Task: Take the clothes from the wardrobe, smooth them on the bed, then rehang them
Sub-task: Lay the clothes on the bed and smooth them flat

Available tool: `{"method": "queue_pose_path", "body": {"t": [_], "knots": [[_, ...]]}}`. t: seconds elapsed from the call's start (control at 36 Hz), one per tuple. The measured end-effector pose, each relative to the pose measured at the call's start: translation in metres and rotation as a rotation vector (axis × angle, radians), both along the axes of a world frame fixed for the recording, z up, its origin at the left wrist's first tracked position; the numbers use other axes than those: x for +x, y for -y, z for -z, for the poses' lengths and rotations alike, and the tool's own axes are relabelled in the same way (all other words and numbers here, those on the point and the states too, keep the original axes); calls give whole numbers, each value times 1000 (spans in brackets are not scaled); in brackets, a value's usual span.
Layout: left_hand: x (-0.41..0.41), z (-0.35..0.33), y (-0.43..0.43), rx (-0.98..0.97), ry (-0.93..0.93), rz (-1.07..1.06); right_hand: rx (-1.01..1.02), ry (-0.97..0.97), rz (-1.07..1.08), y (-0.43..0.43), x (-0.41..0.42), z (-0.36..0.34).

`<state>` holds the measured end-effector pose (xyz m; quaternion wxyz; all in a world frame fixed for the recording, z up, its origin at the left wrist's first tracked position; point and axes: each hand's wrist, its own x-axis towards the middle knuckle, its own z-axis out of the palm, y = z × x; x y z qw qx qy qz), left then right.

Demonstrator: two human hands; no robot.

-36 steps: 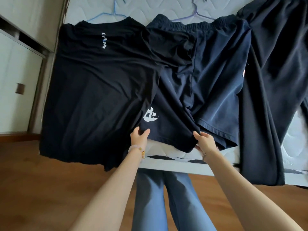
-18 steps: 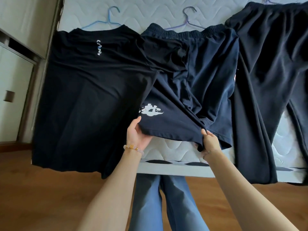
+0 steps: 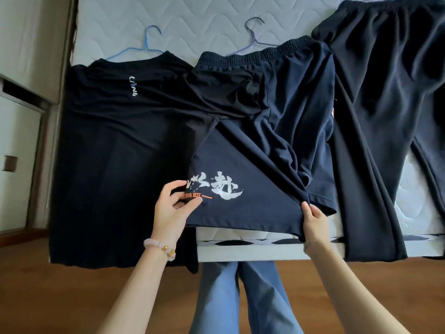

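Head cam: navy shorts (image 3: pixel 277 141) lie on the bed (image 3: pixel 192 20) btwn a black T-shirt (image 3: pixel 115 153) on the left and dark trousers (image 3: pixel 385 116) on the right. L hand (image 3: pixel 172 210) pinches the near-left hem corner of the shorts, thumb on top, just by the white print w/ orange lettering (image 3: pixel 216 190). R hand (image 3: pixel 313 222) grips the hem's right end, fingers closed on the cloth. Near leg of the shorts is pulled taut btwn the hands, over the bed edge. Blue hanger (image 3: pixel 144 48) sticks out above the T-shirt collar; purple hanger (image 3: pixel 255 37) above the shorts' waistband.
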<state>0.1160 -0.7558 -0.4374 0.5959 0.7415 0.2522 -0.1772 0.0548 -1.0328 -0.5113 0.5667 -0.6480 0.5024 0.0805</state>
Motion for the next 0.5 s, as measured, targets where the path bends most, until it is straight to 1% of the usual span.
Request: {"method": "queue_pose_path", "body": {"t": [0.06, 0.11, 0.19, 0.25, 0.33, 0.36, 0.42, 0.5], "knots": [[0, -1, -1, 31, -21, -21, -21, -19, 21, -8, -5, 1], [-3, 6, -6, 72, -81, -51, -7, -21, -19, -16, -9, -1], [-13, 32, -25, 128, -240, -120, 4, -27, -207, -31, -14, -4], [-21, 51, -37, 182, -334, -149, -53, -112, -366, -40, -19, 5], [-25, 74, -50, 266, -418, -174, -114, -350, -618, -51, -28, 19], [-24, 79, -53, 289, -440, -167, -120, -404, -666, -51, -30, 21], [-20, 86, -56, 324, -460, -125, -97, -461, -658, -51, -29, 21], [-12, 93, -57, 431, -437, 2, -44, -489, -607, -48, -25, 20]]}}
